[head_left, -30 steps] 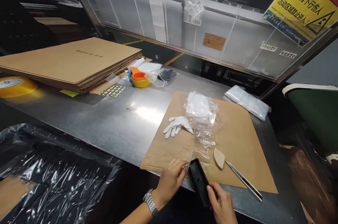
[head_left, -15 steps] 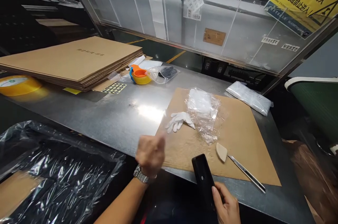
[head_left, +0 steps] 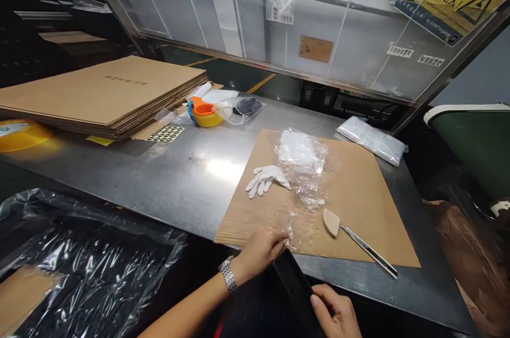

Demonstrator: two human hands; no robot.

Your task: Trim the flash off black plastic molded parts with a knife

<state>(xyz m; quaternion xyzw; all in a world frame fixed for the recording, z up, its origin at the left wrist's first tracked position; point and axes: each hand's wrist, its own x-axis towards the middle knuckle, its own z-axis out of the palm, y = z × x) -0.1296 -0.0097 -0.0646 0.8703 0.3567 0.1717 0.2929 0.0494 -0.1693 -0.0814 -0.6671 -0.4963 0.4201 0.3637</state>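
My right hand (head_left: 337,312) grips a long black case-like object (head_left: 297,293) near the table's front edge. Beyond its far end, my left hand (head_left: 261,253), with a metal watch on the wrist, pinches a small piece of clear plastic film (head_left: 292,231) over the cardboard sheet (head_left: 358,184). On that sheet lie a white glove (head_left: 268,179), crumpled clear bags (head_left: 303,157), a beige wedge-shaped pad (head_left: 331,222) and a slim cutter knife (head_left: 370,251) that reaches past the sheet's edge.
Stacked flat cardboard (head_left: 119,93) is at the left of the metal table (head_left: 191,184), beside yellow tape (head_left: 24,135). An orange and yellow tape holder (head_left: 207,115) stands farther back. A plastic package (head_left: 372,140) lies back right. Black plastic lining (head_left: 99,253) is below left.
My left hand has moved right and toward the table's front edge, and now pinches clear film. The black object's far end has shifted left and tilted. The camera view has moved slightly.
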